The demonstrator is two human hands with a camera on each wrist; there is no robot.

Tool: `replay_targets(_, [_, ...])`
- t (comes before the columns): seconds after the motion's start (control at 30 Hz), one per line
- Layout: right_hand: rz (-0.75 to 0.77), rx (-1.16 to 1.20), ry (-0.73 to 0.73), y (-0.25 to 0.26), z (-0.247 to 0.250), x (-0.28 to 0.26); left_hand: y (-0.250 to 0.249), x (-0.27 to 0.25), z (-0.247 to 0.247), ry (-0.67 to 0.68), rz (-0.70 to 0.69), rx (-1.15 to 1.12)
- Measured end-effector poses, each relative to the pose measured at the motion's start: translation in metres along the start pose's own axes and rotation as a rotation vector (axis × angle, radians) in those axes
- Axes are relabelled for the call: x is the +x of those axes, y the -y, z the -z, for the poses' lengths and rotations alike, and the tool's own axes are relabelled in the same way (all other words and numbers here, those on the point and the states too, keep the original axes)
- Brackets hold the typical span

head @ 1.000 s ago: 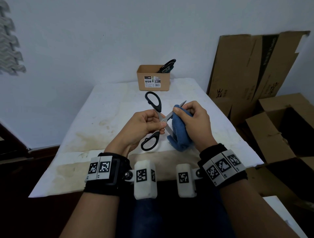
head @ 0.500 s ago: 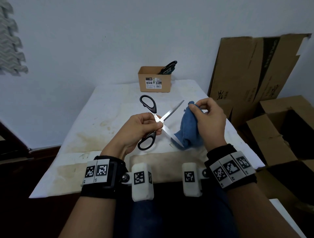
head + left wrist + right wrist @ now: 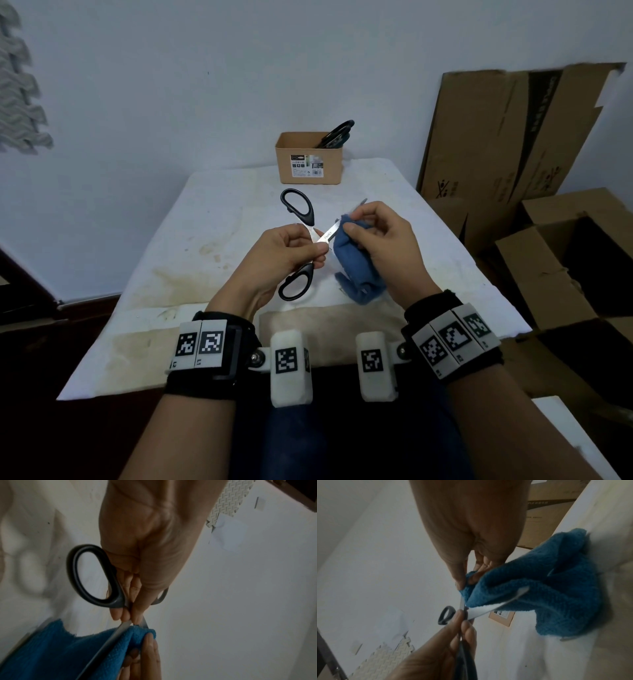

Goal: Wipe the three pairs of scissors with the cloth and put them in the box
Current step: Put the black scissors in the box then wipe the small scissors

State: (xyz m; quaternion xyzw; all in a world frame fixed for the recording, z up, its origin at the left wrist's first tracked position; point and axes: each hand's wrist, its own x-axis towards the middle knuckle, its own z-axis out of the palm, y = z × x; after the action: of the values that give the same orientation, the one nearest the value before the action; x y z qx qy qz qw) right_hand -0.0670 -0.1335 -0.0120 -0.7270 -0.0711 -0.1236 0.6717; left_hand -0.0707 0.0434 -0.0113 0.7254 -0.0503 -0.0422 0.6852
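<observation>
My left hand pinches the open black-handled steel scissors at the pivot, centre frame. My right hand, half a second ago drawn off to the right, has come back and now pinches the blue terry cloth around one blade near the pivot: another wiping pass, I judge. The wrapped blade is mostly hidden. Upper centre, the brown cardboard box shows dark handles; how many pairs, I can't tell.
</observation>
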Motion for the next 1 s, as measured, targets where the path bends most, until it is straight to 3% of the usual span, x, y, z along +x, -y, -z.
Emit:
replay_targets(0.17, [-0.098, 0.045, -0.09, -0.009, -0.002, 0.004, -0.002, -0.002, -0.005, 0.047, -0.029, 0.022])
replay_targets(0.8, [-0.046, 0.059, -0.204, -0.011, 0.013, 0.012, -0.003, -0.008, -0.006, 0.114, -0.022, 0.034])
replay_targets(1.0, [-0.052, 0.091, -0.346, -0.011, 0.025, 0.011, -0.004, -0.006, 0.003, 0.091, 0.024, 0.017])
